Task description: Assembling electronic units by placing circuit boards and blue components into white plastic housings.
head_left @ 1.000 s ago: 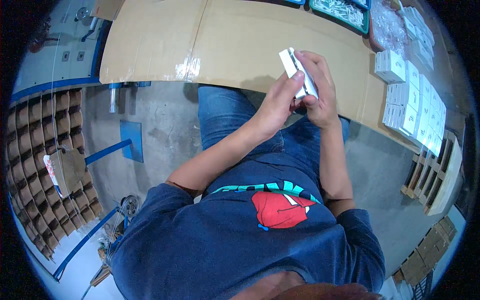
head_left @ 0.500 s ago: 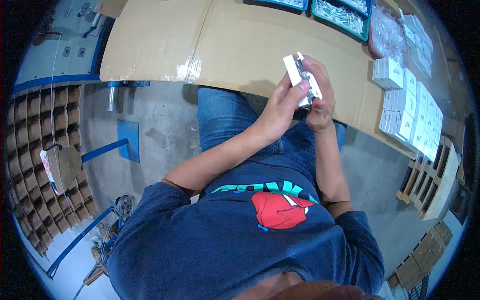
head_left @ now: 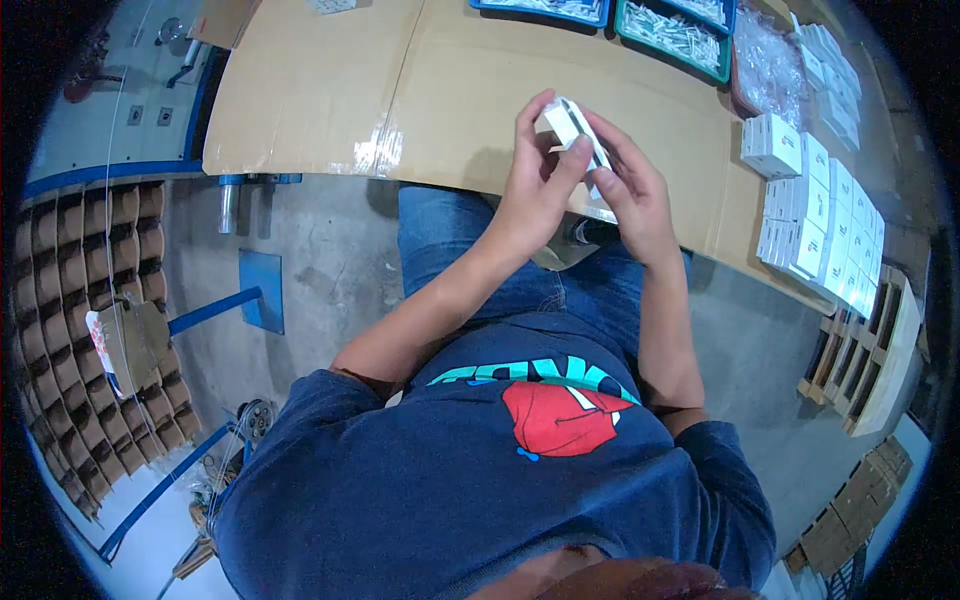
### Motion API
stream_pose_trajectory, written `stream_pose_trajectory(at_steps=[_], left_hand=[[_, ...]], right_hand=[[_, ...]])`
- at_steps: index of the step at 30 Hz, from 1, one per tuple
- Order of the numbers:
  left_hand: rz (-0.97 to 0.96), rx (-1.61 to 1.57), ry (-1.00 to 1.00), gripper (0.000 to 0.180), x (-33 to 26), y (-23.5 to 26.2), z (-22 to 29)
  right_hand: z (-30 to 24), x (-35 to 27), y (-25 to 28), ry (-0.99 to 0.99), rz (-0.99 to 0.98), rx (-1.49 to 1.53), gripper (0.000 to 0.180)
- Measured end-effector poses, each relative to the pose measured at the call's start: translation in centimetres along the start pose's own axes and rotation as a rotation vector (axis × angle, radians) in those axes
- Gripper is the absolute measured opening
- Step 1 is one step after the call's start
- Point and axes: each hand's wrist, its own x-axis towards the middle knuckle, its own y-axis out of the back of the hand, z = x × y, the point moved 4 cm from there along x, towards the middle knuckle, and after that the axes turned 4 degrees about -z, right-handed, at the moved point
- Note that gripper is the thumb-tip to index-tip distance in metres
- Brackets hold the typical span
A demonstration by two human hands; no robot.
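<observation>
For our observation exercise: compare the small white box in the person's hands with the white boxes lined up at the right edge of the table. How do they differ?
The held box is in the air, gripped by the left hand and right hand; the stacked boxes rest on the cardboard-covered table. The held box is single and tilted with a flap apparently open; the stacked boxes sit closed in neat rows. Both are small and white.

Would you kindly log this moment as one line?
left hand: holds small white box | right hand: on box flap | above cardboard-covered table
</observation>
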Motion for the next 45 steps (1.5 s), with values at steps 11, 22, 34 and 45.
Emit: stream_pose_trajectory(at_steps=[11, 22, 34, 45], left_hand=[[0.12, -0.1, 0.03, 0.049, 0.2, 0.5, -0.4], [0.12, -0.092, 0.091, 0.06, -0.2, 1.4, -0.9], [0.067, -0.078, 0.076, 0.075, -0.3, 1.7, -1.1], [-0.078, -0.077, 0.086, 0.075, -0.4, 0.9, -1.1]], right_hand=[[-0.5, 0.9, 0.1, -0.063, 0.02, -0.079, 0.039], [-0.1, 0.6, -0.7, -0.097, 0.017, 0.009, 0.039], [0.8, 0.7, 0.0, -0.134, -0.105, 0.067, 0.057], [0.6, 0.4, 0.8, -0.1, -0.097, 0.105, 0.081]])
